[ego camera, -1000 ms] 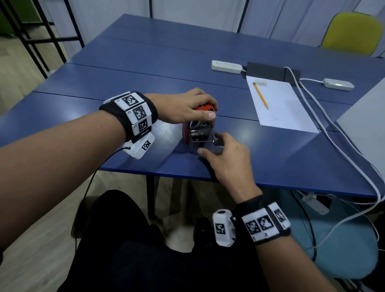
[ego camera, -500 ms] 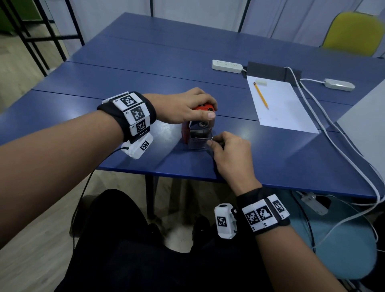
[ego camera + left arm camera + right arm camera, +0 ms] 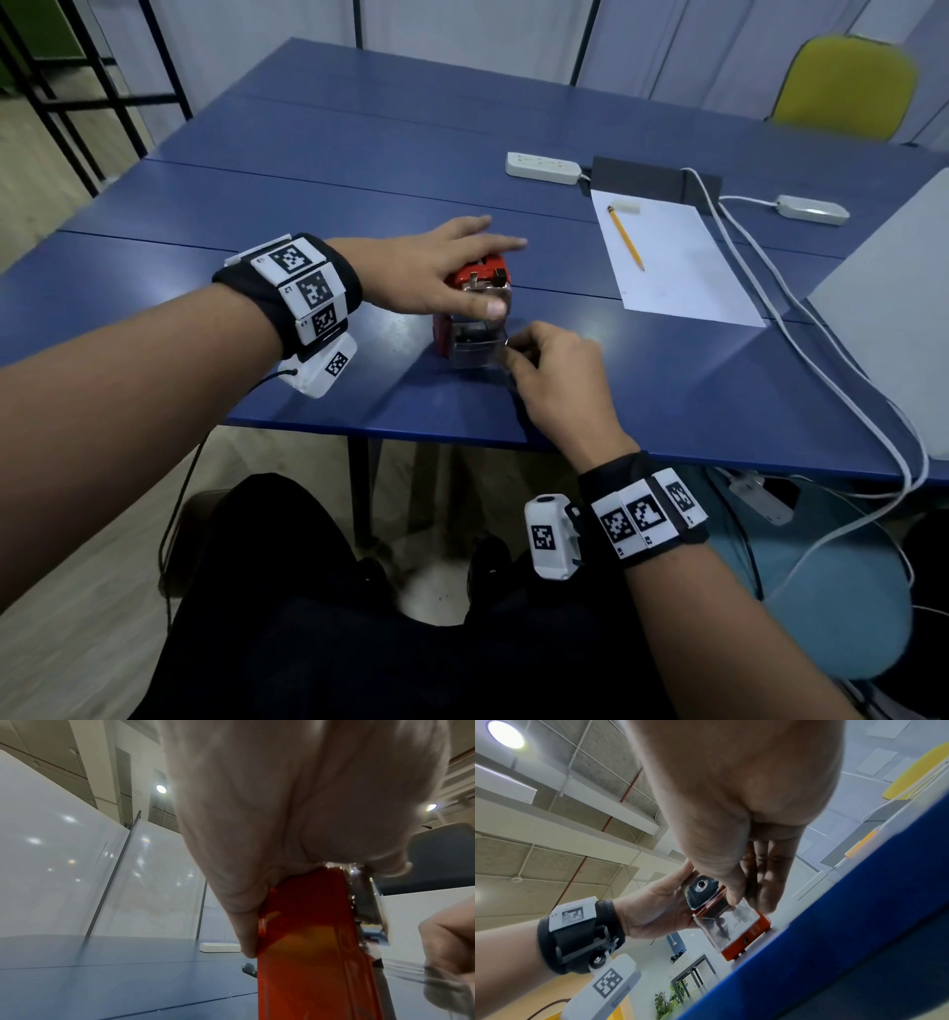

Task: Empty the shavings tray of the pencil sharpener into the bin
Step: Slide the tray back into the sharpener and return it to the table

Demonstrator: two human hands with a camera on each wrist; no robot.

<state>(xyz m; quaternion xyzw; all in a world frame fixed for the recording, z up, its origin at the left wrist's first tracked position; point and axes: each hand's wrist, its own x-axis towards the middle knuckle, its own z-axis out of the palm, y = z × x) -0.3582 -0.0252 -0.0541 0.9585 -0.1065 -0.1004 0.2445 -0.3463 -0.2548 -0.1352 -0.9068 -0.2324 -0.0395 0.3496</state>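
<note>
While the left hand (image 3: 431,275) presses down on top of the red pencil sharpener (image 3: 475,298), its fingers stretched out nearly straight over the cap and the thumb laid against the near side, the right hand (image 3: 554,380) pinches the clear shavings tray (image 3: 475,349) at its front edge between thumb and curled fingers. Sharpener and tray sit on the blue table (image 3: 257,216), close to its near edge, and the tray looks only partly drawn out of the body. Trouble could come from a sudden release: if the tray sticks and then pops free, a jerk would likely scatter shavings over the table or the lap below. With flat fingers rather than a real grasp on the body, the sharpener might also slide or tip towards the edge as the tray is pulled. A pencil (image 3: 625,237) lies on a sheet of paper (image 3: 678,277) well apart to the right. No bin can be picked out with any certainty, so the carry ahead is unclear. How full the tray is cannot be judged through the smeared plastic, and the right fingertips are mostly hidden behind the hand.
</note>
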